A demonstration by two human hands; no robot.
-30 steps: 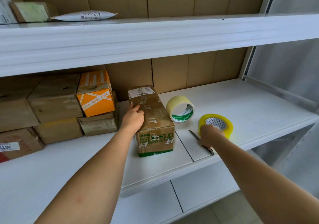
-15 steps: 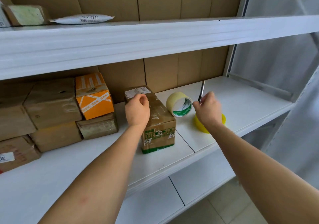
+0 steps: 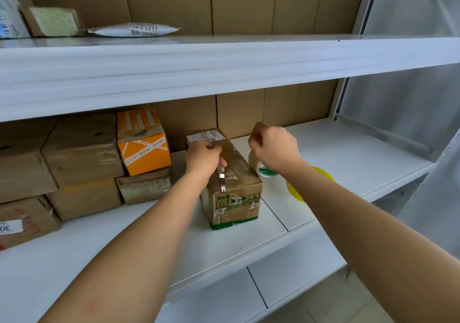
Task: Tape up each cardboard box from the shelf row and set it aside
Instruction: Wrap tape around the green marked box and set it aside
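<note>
A small brown cardboard box (image 3: pixel 234 195) with green print and a white label stands on the white middle shelf (image 3: pixel 348 158). My left hand (image 3: pixel 202 157) rests on its top and grips a metal cutter (image 3: pixel 221 178), which lies along the box top toward its front edge. My right hand (image 3: pixel 275 148) hovers just right of the box with its fingers curled; nothing shows in it. A beige tape roll (image 3: pixel 265 172) stands behind that wrist, mostly hidden. A yellow tape roll (image 3: pixel 323 173) lies flat under my right forearm.
Several taped brown boxes (image 3: pixel 82 148) and an orange box (image 3: pixel 143 143) are stacked on the shelf to the left. The upper shelf (image 3: pixel 224 58) overhangs close above and carries a white mailer (image 3: pixel 134 30). Bare shelf surface lies to the right, ending at the frame post (image 3: pixel 341 98).
The cutter, picked off the shelf by my right hand, has passed to my left hand on the box top. My right hand has let it go and drawn back over the beige roll.
</note>
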